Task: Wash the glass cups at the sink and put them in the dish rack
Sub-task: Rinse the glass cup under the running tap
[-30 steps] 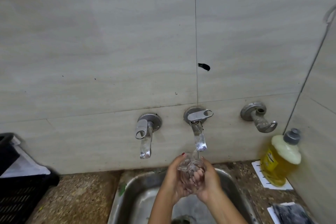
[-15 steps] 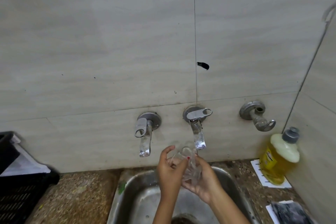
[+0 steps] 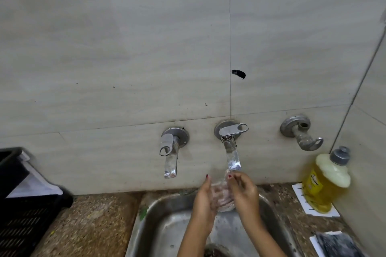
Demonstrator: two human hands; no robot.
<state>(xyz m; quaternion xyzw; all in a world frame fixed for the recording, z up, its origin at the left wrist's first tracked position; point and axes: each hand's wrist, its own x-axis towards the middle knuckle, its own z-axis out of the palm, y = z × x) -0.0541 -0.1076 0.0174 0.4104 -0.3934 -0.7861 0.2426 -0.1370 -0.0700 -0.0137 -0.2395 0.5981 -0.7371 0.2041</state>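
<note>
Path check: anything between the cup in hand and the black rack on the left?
Nothing visible. The left hand and right hand hold the cup over the sink; only speckled counter lies between it and the rack. The rack is partly out of frame.

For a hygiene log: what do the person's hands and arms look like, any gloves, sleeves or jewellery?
No gloves: the left hand and the right hand are bare, and both forearms are bare to the frame's lower edge, with no sleeve in view. The fingernails carry dark red polish. No ring, watch or bracelet shows.
</note>
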